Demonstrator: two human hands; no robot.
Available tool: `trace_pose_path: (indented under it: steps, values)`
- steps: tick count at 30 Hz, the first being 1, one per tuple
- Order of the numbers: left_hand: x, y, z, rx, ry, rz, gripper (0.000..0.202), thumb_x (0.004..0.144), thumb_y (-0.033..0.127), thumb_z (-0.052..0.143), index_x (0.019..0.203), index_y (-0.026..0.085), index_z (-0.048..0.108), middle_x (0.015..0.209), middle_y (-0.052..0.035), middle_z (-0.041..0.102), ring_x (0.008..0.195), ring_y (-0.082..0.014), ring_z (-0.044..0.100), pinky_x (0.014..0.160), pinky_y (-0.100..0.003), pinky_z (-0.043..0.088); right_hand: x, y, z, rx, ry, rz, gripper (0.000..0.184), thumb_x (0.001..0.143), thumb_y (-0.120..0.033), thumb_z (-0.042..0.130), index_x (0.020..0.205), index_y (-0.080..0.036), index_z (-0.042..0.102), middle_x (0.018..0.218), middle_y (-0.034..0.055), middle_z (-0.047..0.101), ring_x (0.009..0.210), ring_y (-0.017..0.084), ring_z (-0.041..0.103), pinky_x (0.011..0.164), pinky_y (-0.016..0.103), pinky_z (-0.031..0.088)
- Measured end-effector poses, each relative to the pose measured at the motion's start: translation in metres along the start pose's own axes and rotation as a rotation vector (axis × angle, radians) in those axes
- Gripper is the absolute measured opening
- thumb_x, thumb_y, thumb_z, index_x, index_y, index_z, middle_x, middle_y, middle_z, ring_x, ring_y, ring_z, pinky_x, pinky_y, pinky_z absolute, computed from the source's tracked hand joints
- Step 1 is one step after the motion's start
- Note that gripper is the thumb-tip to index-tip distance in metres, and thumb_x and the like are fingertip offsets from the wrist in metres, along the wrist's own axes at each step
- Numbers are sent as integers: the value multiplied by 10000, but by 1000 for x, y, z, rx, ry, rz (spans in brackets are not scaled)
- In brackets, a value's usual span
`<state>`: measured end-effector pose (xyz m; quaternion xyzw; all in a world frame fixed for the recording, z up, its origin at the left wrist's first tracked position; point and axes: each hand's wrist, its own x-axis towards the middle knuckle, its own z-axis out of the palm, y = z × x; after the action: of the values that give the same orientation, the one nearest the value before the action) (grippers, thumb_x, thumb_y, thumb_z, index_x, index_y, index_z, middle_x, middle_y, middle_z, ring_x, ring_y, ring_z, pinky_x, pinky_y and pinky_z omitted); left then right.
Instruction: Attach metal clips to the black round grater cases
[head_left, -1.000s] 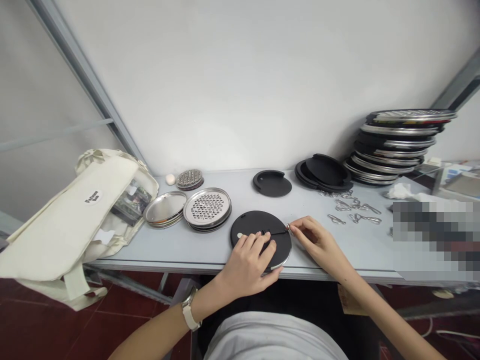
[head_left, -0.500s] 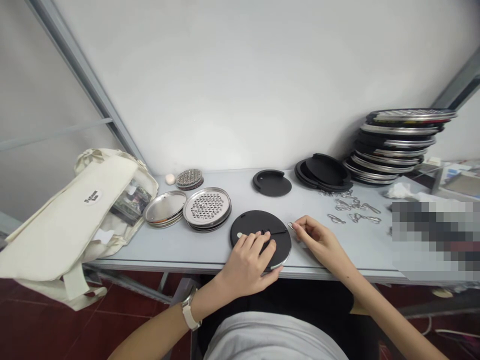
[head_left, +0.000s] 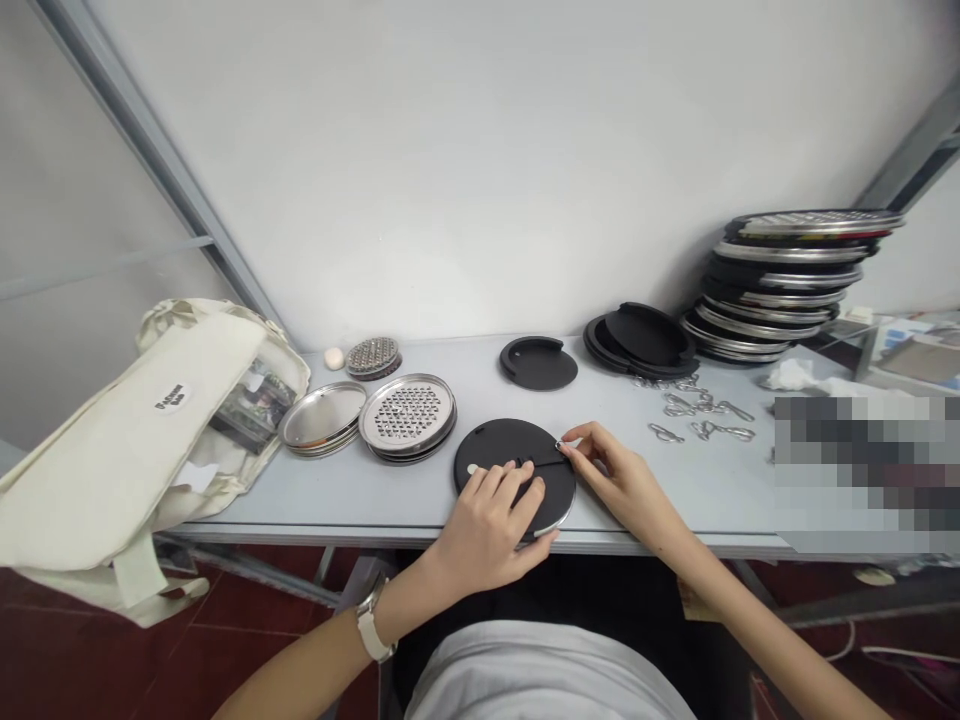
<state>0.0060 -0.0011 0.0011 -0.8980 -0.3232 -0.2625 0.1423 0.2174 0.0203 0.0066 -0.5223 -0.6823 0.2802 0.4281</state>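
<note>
My left hand [head_left: 491,525] rests on a round black disc [head_left: 493,438] with a silver rim, fingers across its face and thumb at the near edge. A pale round spot and a narrow slot show on the disc. My right hand [head_left: 611,475] pinches a small metal wire piece [head_left: 559,446] between thumb and fingertips at the slot's right end; most of the piece is hidden. Several loose metal wire loops [head_left: 701,404] lie to the right. Left of the disc, a round metal grater plate [head_left: 409,413] tops a small stack, beside shallow round metal plates [head_left: 324,416].
Farther back are a black tray-like disc [head_left: 540,364], stacked black discs [head_left: 651,338] and a tall pile of rimmed discs [head_left: 784,285]. Smaller grater discs [head_left: 373,355] and a pale ball [head_left: 334,357] stand near the wall. A cream bag [head_left: 127,440] covers the table's left end.
My right hand has moved left with the wire piece, from beside the disc onto its right edge. My left hand stays on the disc. The whole view has shifted slightly.
</note>
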Motion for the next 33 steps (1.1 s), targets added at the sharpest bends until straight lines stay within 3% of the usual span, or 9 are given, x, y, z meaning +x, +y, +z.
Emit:
trace_pose_path:
  steps: [7,18,33]
  values:
    - [-1,0,2,-7,-8,-2,435,906,413,517,1229,125,562,1291,-126,575,1130,-277,535,941,-421,395,-3,1,-3,-17,-40,9,322,959,-472,429,1055,-214,595,669,-8,531,636,172,520,624,289,442]
    - [-2,0,2,2,-7,-9,436,909,428,511,1230,138,564,1291,-119,578,1115,-278,545,929,-429,395,-1,6,-7,166,-93,37,389,894,-507,553,1119,-197,618,746,8,597,729,170,566,719,301,483]
    - [0,0,0,-8,10,-10,442,885,433,536,1214,140,573,1248,-122,595,1056,-264,561,874,-411,425,-4,11,-3,31,-82,-24,353,937,-470,488,1159,-211,574,760,22,604,732,194,591,716,321,504]
